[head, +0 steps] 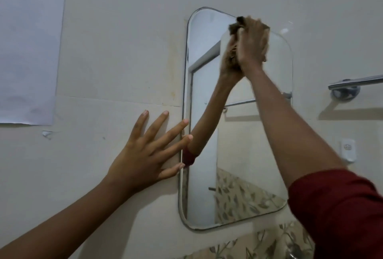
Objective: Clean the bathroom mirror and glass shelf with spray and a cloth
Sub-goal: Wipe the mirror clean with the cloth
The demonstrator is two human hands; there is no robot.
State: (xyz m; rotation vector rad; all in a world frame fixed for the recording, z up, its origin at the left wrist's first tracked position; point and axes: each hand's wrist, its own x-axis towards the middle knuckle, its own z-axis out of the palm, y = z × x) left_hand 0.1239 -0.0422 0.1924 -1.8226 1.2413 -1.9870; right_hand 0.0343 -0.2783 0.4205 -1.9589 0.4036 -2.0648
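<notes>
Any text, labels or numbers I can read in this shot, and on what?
None readable.
The paper sheet on the wall: a drawn outline only, no words.
The white wall fitting right of the mirror: a small mark, too blurred to read.

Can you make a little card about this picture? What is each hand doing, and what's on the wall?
place: pale wall with a rounded mirror
right hand: grips a brown cloth against the top part of the mirror; looks blurred
left hand: fingers spread flat on the wall, tips at the mirror's left edge
also on the wall: paper sheet at the left, metal towel bar at the right
not in view: spray bottle, glass shelf
</notes>
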